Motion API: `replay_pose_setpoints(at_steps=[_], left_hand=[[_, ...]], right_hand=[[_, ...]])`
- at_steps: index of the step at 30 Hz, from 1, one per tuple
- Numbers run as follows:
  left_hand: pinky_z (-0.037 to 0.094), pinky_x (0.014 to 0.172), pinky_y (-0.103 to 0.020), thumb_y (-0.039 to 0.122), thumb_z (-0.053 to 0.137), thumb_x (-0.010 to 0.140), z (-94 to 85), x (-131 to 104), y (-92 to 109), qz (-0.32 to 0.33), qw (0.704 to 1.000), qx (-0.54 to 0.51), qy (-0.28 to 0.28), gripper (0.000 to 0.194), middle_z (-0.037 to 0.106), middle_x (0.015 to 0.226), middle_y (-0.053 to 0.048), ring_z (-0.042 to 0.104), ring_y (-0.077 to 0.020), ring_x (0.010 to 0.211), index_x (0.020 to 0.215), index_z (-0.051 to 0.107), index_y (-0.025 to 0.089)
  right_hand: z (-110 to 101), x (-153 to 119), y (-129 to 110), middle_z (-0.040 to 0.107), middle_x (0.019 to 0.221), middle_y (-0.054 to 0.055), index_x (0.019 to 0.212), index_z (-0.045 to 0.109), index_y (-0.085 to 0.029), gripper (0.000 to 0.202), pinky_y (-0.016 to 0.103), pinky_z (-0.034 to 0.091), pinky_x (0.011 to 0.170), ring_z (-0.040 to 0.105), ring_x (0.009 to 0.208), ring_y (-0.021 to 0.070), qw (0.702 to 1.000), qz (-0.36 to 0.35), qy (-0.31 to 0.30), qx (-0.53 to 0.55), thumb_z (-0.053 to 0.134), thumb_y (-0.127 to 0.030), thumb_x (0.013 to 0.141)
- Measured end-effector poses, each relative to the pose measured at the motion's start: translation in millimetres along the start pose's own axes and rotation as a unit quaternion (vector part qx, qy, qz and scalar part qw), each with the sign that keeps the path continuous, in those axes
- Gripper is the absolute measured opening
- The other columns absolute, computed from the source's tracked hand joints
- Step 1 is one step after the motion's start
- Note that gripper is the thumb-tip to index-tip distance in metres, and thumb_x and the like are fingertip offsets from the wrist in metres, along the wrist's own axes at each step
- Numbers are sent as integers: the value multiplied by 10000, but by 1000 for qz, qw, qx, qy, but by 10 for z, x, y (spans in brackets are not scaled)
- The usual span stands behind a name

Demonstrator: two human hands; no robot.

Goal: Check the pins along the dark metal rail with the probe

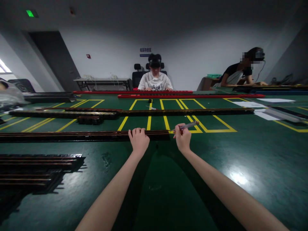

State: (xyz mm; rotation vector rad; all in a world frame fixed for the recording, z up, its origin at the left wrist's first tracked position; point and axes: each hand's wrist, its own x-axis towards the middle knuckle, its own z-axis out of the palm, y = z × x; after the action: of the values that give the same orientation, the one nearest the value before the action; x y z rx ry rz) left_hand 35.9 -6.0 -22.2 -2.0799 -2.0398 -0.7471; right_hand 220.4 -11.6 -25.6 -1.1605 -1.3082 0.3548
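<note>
A long dark bar point(96, 136) with thin copper-coloured lines along it lies crosswise on the green table in front of me. My left hand point(139, 140) grips it near its right end, with the fingers curled over the top. In my right hand point(183, 138) is a screwdriver point(190, 124) with a clear handle, held between thumb and fingers. Its handle points up to the right. The thin shaft points left, and its tip is at or very near the bar's right end; I cannot tell whether they touch.
More dark bars point(40, 160) are stacked at the near left. Another long bar point(187, 112) lies farther back, with a short bundle point(89, 120) by it. Red rails point(192, 96) cross the far side. White papers point(250, 104) lie right. One person point(155, 80) sits opposite, another point(238, 72) leans at right.
</note>
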Motion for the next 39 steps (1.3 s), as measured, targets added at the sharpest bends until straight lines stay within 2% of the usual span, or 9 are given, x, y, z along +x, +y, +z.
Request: replay_pose_setpoints(at_steps=[6, 10, 16, 20, 23, 26, 33, 36, 39], left_hand=[[247, 1088, -498, 213, 384, 831, 29, 20, -67, 32, 999, -13, -18, 381, 606, 1160, -124, 481, -272, 1162, 1127, 613, 136], [299, 1049, -479, 224, 386, 828, 31, 21, -89, 51, 999, 7, -12, 383, 604, 1134, -140, 496, -278, 1124, 1119, 617, 130], [363, 974, -460, 308, 440, 805, 26, 28, -130, 87, 996, 29, -4, 418, 612, 1090, -140, 517, -287, 1062, 1145, 615, 140], [373, 948, -453, 310, 449, 795, -9, 14, -128, 91, 995, 30, -5, 407, 616, 1072, -138, 522, -281, 1030, 1119, 630, 142], [382, 925, -445, 316, 456, 791, -42, -4, -117, 95, 995, 34, -6, 391, 618, 1052, -132, 521, -279, 1005, 1094, 640, 150], [391, 900, -434, 328, 465, 787, -60, -21, -109, 101, 994, 37, -8, 380, 620, 1037, -126, 519, -280, 987, 1080, 645, 166], [385, 885, -427, 345, 481, 783, -46, -70, -42, 107, 994, 25, -11, 344, 618, 1023, -110, 501, -279, 975, 1049, 650, 207], [387, 868, -419, 337, 481, 780, -25, -88, -4, 112, 994, 17, -12, 344, 613, 1017, -104, 498, -271, 970, 1055, 647, 215], [390, 856, -416, 321, 481, 773, -9, -92, 19, 117, 993, 2, -9, 343, 613, 1011, -104, 490, -271, 968, 1049, 648, 204]], right_hand=[[16, 1, 10, 645, 803, 65, 866, 569, -185, 303, 291, 496, 526, 625, 659, 180, 996, -63, 3, -61, 411, -443, 880], [23, -24, -1, 671, 807, 58, 909, 610, -188, 279, 280, 492, 534, 632, 652, 173, 988, -111, -13, -106, 411, -383, 898], [81, -45, 15, 689, 870, 76, 907, 622, -191, 271, 275, 489, 521, 645, 657, 175, 964, -148, -102, -196, 372, -295, 925], [118, -57, -35, 686, 975, 96, 929, 607, -171, 183, 373, 511, 748, 656, 846, 210, 927, -210, -165, -264, 436, -229, 901], [131, -71, -67, 677, 1040, 101, 891, 598, -165, 124, 458, 422, 927, 623, 990, 232, 893, -247, -200, -320, 503, -243, 878], [141, -84, -81, 656, 1104, 116, 906, 594, -155, 131, 488, 359, 987, 584, 1079, 243, 873, -260, -218, -349, 528, -261, 867], [180, -108, -126, 636, 1127, 161, 1006, 585, -137, 182, 490, 401, 947, 573, 1096, 276, 844, -288, -258, -372, 499, -213, 865], [191, -113, -136, 661, 1036, 144, 1003, 574, -145, 177, 430, 466, 835, 628, 942, 257, 845, -273, -271, -371, 484, -223, 872], [194, -111, -137, 671, 891, 116, 930, 562, -151, 131, 372, 469, 718, 629, 780, 232, 852, -253, -268, -372, 477, -234, 873]])
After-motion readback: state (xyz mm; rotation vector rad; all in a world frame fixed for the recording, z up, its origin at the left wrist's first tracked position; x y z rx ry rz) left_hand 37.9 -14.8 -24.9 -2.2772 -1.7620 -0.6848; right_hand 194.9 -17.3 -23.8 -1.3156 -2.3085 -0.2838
